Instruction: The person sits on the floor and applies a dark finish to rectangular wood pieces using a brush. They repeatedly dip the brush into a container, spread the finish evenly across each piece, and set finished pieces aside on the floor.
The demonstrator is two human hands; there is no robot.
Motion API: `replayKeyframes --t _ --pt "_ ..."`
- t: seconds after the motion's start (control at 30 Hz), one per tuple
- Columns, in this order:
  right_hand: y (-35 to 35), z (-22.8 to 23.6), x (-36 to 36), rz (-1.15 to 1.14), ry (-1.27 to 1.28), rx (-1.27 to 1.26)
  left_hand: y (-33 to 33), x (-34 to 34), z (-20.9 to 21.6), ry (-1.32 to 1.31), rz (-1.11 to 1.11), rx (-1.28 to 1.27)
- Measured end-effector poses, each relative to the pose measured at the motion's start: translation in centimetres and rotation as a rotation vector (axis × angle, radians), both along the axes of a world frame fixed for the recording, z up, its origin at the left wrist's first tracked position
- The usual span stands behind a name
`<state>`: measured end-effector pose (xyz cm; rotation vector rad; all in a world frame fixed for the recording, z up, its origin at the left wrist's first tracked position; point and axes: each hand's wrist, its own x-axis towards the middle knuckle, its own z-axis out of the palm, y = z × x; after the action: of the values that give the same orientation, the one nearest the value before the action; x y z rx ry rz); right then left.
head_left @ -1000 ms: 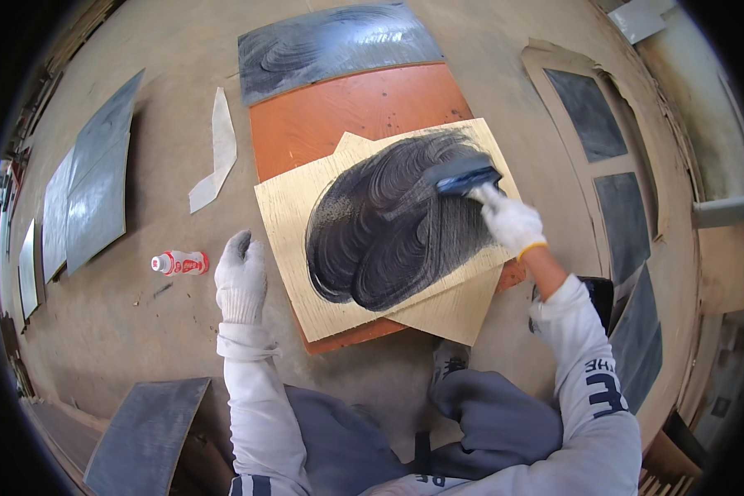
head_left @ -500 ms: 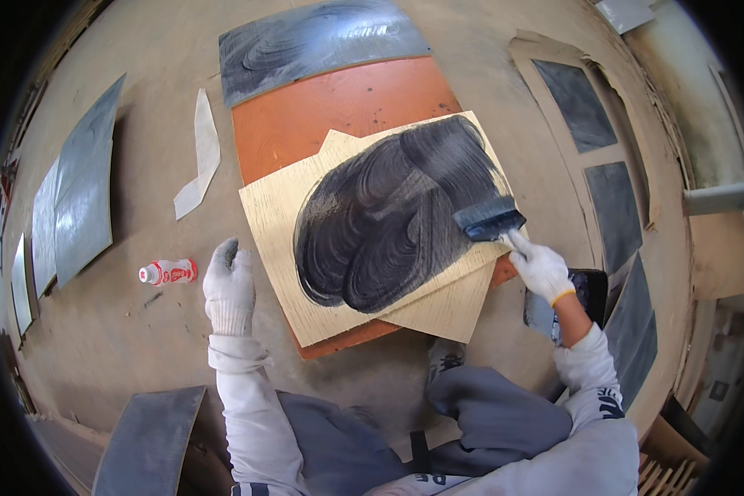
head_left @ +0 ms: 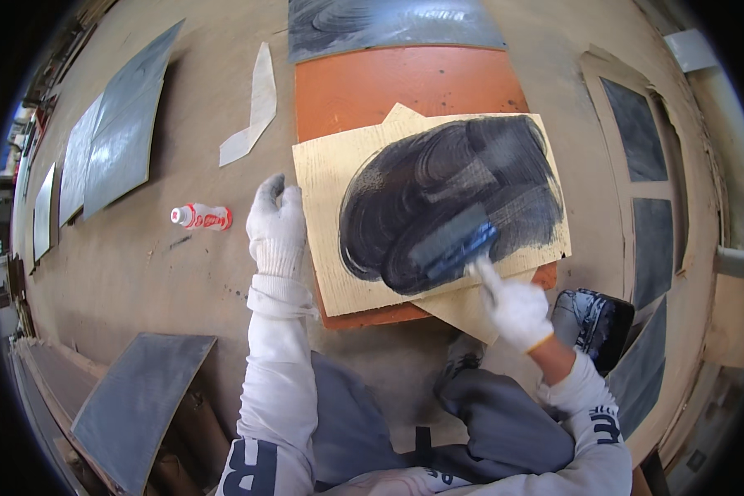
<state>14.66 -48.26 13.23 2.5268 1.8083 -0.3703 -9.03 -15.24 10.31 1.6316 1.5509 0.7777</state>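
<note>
Brushing: right hand, fingers clamped on brush.
Board: black-smeared, under the brush, over the orange panel's near end.
Left hand: by the board's left edge; cannot tell the fingers' state.

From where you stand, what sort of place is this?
Probably a finishing workshop: a wide brush in the right hand, a pale wood-grain panel smeared with black coating, and dark grey panels set around.

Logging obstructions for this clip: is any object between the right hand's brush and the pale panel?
No visible object is: the right hand holds the brush over the dark coating on the pale panel.
</note>
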Motion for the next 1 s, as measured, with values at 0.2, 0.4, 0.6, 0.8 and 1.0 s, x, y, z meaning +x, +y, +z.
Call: replayKeyframes --t 0.2,0.4,0.6,0.8,1.0 --pt "17.1 -2.3 2.6 -0.086 0.045 0.021 -0.3 1.3 0.0 -0.154 0.067 0.089" --pt "12.1 -1.0 -4.3 0.217 0.093 -0.039 0.3 -1.8 0.4 -0.121 0.116 0.056" --pt "7.8 -0.3 4.5 -0.138 -0.074 -0.102 0.0 -5.5 1.4 -0.062 0.116 0.081" --pt "19.2 -3.8 2.7 -0.118 0.054 -0.019 -0.2 -3.3 1.1 -0.027 0.069 0.098" --pt "14.8 0.8 4.6 -0.259 0.027 -0.176 0.1 -3.7 1.5 -0.010 0.079 0.078"
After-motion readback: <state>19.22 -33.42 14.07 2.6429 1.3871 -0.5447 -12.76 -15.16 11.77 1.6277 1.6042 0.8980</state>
